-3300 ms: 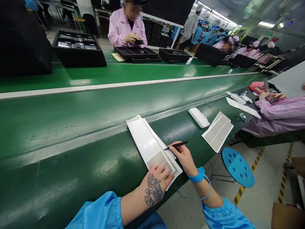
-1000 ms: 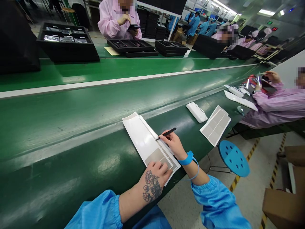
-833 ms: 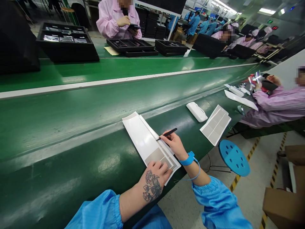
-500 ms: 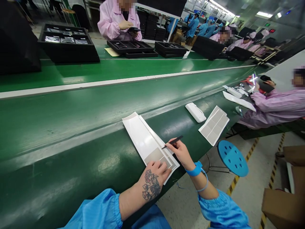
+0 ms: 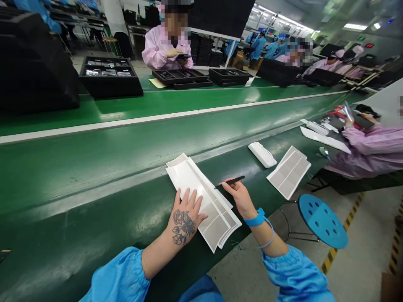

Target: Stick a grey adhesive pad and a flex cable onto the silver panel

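Left hand [image 5: 185,212] laid flat, palm down, fingers [image 5: 191,196] spread and pointing away from the body, tattoo showing on its back. Left forearm bare up to a blue sleeve, angled in from lower left. Right hand [image 5: 239,197] curled in a pen-like pinch, thumb and forefinger pressed together, knuckles toward the camera. Right wrist ringed by a blue strap with a coiled cord; forearm bare, then blue sleeve, entering from lower right.

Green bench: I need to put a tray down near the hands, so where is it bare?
Bare: left of the left hand, and between the right hand and the white case. Crowded: the sheet stack under both hands.
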Tool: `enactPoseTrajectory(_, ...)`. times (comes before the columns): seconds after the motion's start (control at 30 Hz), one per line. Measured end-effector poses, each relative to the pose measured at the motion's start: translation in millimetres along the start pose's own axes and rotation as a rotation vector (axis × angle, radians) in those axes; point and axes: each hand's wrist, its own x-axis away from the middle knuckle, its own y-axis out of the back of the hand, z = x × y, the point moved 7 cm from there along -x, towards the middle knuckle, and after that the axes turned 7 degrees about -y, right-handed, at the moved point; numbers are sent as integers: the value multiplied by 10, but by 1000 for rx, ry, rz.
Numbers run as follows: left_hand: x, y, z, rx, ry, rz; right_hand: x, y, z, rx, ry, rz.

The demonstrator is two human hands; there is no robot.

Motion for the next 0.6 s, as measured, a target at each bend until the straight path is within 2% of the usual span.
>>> enactPoseTrajectory(0.13,120,85,-91,-17,37,-23,-61,-171,27,52,6,64)
enactPoseTrajectory(0.27,66,144,-125,-16,47,10,-101,-236,17,126,43,72)
enactPoseTrajectory(0.37,-82,128,-124,-2,14,100,-110,-235,14,184,80,55)
enactPoseTrajectory(0.47,-205,65,-102,-2,1,240,-98,-222,20,242,115,28)
enactPoseTrajectory(0.6,-254,4,-82,-16,-5,368,-59,-206,50,308,151,-16)
